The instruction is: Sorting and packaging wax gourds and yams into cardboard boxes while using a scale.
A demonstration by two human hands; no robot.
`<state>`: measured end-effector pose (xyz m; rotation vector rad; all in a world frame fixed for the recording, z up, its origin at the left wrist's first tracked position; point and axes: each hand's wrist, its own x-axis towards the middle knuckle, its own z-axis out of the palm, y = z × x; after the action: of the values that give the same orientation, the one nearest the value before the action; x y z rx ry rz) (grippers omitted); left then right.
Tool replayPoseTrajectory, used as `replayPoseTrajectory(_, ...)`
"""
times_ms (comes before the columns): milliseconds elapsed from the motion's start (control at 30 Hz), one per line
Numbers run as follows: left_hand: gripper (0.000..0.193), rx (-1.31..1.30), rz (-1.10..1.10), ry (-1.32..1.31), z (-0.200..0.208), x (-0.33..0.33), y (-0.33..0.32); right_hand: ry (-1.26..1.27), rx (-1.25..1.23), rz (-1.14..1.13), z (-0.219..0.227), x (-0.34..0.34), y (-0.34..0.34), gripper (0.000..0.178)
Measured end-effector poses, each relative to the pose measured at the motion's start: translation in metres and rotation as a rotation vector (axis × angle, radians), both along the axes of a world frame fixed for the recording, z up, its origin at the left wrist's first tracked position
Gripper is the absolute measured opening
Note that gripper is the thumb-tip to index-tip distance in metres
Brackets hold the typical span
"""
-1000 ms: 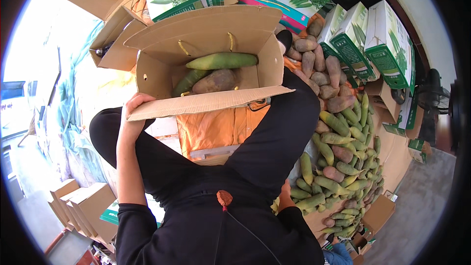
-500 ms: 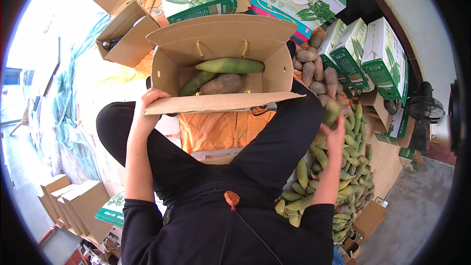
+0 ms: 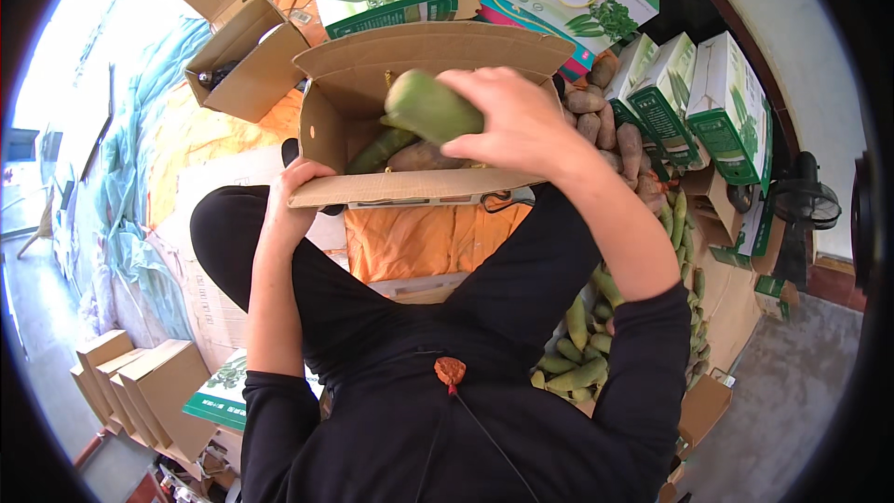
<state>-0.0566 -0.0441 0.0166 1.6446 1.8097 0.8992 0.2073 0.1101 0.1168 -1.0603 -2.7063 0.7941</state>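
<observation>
An open cardboard box (image 3: 372,188) with yellow cord handles stands in front of my crossed legs. The near flap's left corner is pinched by my left hand (image 3: 296,188). My right hand (image 3: 514,121) is closed around a thick green radish (image 3: 433,110), slightly blurred, above the box opening. Inside, another green radish (image 3: 377,151) leans at the left beside a brownish-purple root (image 3: 426,158). My right hand and its radish hide the rest of the inside.
A heap of green radishes (image 3: 579,368) lies to my right, with a pile of brownish roots (image 3: 629,144) beyond it. White-green cartons (image 3: 731,107) and a black fan (image 3: 808,194) stand far right. A smaller open box (image 3: 244,65) sits far left; folded boxes (image 3: 158,391) stand near left.
My right hand has swung from the heap on the right to over the box, carrying a green radish. My left hand keeps its hold on the flap, and the box has shifted slightly right.
</observation>
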Motion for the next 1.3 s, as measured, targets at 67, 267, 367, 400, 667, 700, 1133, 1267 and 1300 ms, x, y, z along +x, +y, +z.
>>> replayPoseTrajectory(67,0.024,-0.004,-0.003,0.009,0.000,0.001,0.000,-0.143,-0.038,0.065,-0.018,-0.030,0.000,0.060)
replayPoseTrajectory(267,0.024,-0.019,-0.008,0.019,0.000,0.003,0.001,0.152,0.105,-0.008,-0.040,-0.060,0.020,0.044)
replayPoseTrajectory(367,0.024,0.002,-0.003,0.028,-0.004,-0.001,-0.001,0.410,-0.019,-0.106,-0.018,-0.021,0.029,0.045)
replayPoseTrajectory(400,0.024,0.027,-0.009,0.017,-0.005,0.002,0.003,0.434,-0.033,-0.164,-0.013,0.004,0.031,0.044)
replayPoseTrajectory(667,0.018,-0.025,-0.045,0.004,-0.010,-0.006,0.000,0.536,-0.056,-0.769,-0.078,0.215,-0.012,0.027)
replayPoseTrajectory(700,0.018,-0.035,-0.050,0.006,-0.011,-0.006,0.001,0.468,-0.084,-0.873,-0.102,0.240,-0.028,0.027)
replayPoseTrajectory(1133,0.015,-0.121,0.030,-0.034,-0.014,-0.016,-0.006,-0.428,-0.760,-0.952,-0.377,0.285,-0.351,0.037)
replayPoseTrajectory(1267,0.014,-0.120,0.020,-0.053,-0.024,-0.004,0.006,-0.335,-0.870,-0.948,-0.399,0.264,-0.440,0.037)
replayPoseTrajectory(1300,0.014,-0.118,0.024,-0.042,-0.022,-0.005,0.005,-0.394,-0.879,-0.917,-0.396,0.259,-0.442,0.037)
